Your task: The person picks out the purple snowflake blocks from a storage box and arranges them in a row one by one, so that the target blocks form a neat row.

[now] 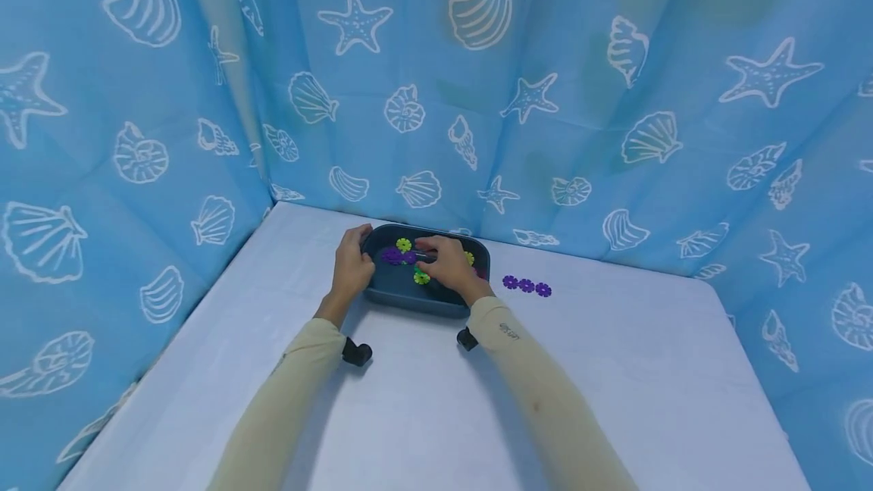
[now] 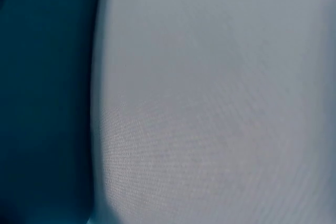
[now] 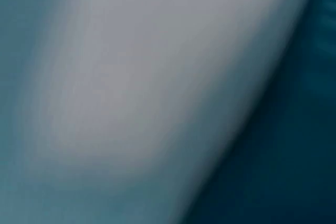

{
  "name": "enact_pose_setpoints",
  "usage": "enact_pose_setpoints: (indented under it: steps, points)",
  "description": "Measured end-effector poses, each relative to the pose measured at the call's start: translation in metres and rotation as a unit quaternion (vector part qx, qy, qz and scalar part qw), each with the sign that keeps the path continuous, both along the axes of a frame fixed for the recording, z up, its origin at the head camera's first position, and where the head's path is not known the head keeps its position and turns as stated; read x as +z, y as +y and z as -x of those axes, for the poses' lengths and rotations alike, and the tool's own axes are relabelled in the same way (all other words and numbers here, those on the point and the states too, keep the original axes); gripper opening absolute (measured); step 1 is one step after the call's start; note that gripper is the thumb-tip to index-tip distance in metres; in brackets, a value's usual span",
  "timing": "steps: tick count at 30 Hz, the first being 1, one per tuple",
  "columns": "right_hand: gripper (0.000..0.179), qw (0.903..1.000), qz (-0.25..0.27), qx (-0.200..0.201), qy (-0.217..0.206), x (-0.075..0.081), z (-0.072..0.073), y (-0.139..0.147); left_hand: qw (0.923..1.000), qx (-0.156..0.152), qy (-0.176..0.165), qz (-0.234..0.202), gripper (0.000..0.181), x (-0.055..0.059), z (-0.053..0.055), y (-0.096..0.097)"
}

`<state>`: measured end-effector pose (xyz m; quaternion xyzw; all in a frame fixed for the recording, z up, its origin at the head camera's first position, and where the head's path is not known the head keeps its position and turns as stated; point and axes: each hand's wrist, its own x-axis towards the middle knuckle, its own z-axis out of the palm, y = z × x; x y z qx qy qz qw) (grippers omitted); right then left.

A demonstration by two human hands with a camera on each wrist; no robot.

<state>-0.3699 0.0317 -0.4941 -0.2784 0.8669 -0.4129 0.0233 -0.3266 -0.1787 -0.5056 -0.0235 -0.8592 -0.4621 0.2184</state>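
Note:
A dark blue-grey tray (image 1: 409,304) sits near the back of the white table. My left hand (image 1: 351,267) grips its left rim, thumb toward the inside. My right hand (image 1: 445,260) reaches into the tray from the right, thumb and fingers apart above the pieces. Just left of its fingertips lie purple flower-shaped discs (image 1: 393,255) and a yellow-green disc (image 1: 403,245). Another yellow-green disc (image 1: 421,278) is close below the thumb. The hand partly covers more pieces on the tray's right side. In the left wrist view, the tray's outer wall (image 2: 47,103) fills the left edge.
Three purple flower discs (image 1: 527,286) lie joined in a row on the table, right of the tray. A blue curtain (image 1: 436,135) with white shell and starfish prints stands behind the table. The white tabletop (image 1: 409,400) stretches toward me. The right wrist view is blurred.

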Motion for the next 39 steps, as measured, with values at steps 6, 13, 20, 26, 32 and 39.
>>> enact_pose_setpoints:
  steps: [6,13,20,26,32,39]
  points:
    - [0.047,0.9995,-0.024,-0.004,0.017,-0.012,0.002,-0.008,1.0000,-0.007,-0.001,0.000,0.058,0.000,0.002,0.010]
    - [0.039,0.9961,-0.086,0.016,0.008,-0.013,0.008,-0.010,1.0000,-0.003,-0.008,0.001,0.056,0.004,0.000,0.009]
    - [0.039,0.9965,-0.082,0.014,0.008,-0.013,0.008,-0.012,0.9996,0.006,0.025,0.012,0.053,0.003,0.001,0.003]
    - [0.040,0.9966,-0.082,0.006,-0.003,-0.014,0.008,-0.012,0.9993,-0.005,0.036,-0.002,0.053,0.001,0.000,0.001]
    - [0.038,0.9963,-0.082,0.012,-0.021,-0.017,0.008,-0.013,0.9995,0.001,0.017,-0.026,0.052,-0.003,-0.002,-0.001]
    - [0.038,0.9974,-0.066,-0.003,-0.030,-0.014,0.007,-0.016,0.9993,0.002,0.012,-0.036,0.052,-0.004,0.001,-0.003]
